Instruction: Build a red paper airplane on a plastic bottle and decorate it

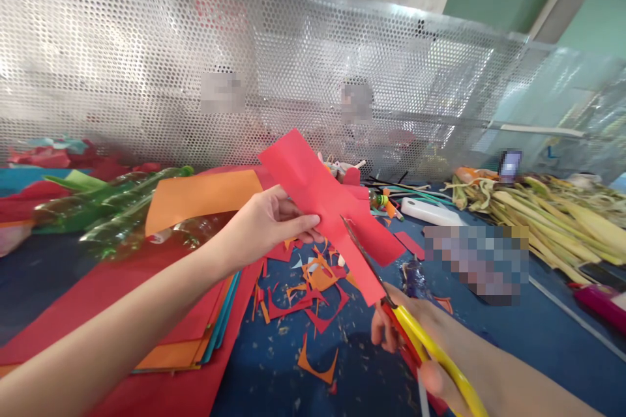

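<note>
My left hand (281,218) pinches the left edge of a red sheet of paper (317,189), holding it up above the table. In my right hand (405,326) is a pair of scissors (430,345) with yellow and red handles, fingers closed round them. Their blades lie in a long cut that runs in from the paper's lower right end. On either side of the cut the paper parts into two strips. Orange and red paper scraps (320,273) lie on the blue table (274,352) below.
Green plastic bottles (117,208), an orange sheet (205,195) and stacked coloured paper (195,339) lie left. At right are a white glue gun-like object (433,212), dried yellowish leaves (552,215) and a phone (510,166). A perforated metal screen (293,65) stands behind.
</note>
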Action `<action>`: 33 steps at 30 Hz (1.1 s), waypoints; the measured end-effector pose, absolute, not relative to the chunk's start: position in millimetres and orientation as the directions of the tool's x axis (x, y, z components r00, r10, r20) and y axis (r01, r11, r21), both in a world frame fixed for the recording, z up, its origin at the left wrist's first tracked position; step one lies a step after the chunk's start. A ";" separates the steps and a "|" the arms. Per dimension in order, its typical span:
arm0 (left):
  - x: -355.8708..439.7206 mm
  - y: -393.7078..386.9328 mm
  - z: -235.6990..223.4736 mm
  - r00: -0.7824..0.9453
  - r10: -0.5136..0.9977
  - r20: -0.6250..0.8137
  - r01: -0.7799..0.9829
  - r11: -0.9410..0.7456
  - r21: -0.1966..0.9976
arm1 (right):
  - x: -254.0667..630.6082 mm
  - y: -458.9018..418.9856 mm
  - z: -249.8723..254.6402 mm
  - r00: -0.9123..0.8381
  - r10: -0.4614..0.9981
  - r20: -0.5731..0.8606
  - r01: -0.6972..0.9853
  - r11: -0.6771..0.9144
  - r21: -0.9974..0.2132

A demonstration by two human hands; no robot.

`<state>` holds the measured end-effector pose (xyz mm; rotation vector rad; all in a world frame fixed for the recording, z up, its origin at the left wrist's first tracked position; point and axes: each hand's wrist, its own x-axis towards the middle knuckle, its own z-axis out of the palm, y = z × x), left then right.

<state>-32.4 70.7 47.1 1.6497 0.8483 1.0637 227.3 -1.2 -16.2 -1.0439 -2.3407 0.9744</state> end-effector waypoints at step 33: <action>-23.3 52.8 48.7 0.377 0.890 0.256 0.161 -0.335 0.928 | 226.3 -6.7 -2.9 -0.636 0.764 0.114 0.468 0.499 -0.729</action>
